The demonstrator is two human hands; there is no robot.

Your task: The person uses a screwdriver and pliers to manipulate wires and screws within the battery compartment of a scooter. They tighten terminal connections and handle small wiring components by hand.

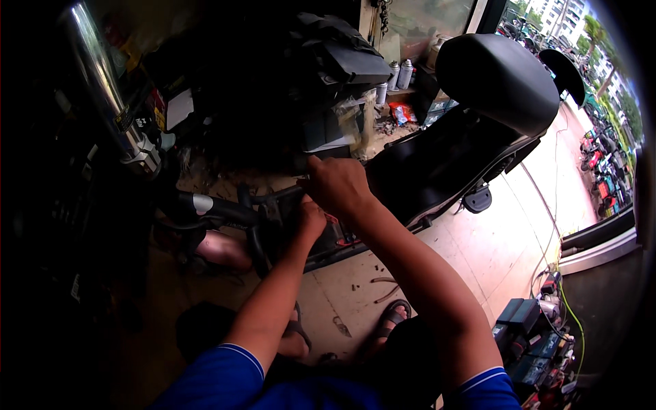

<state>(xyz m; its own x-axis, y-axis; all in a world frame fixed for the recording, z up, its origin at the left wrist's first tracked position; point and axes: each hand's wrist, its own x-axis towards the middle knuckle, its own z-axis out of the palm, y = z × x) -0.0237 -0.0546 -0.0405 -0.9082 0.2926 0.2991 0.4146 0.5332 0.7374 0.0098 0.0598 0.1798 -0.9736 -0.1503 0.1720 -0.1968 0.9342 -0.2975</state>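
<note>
My right hand (339,184) is closed in a fist above the dark frame of a scooter. What it grips is hidden in shadow. Just below and to its left, my left hand (313,220) is also closed, low over the frame's open floor section; its fingers are mostly hidden. Close to both hands run black frame tubes (273,198), with some red showing beside the left wrist. The scooter's black seat (502,75) rises to the far right, over a dark open body (424,160).
A shiny metal tube (99,68) with a silver clamp stands at the left. Spray cans (404,74) stand on a shelf behind. Thin curved brown pieces (387,287) lie on the tiles near my sandalled foot (393,320). Battery-like boxes (523,318) and cables crowd the lower right.
</note>
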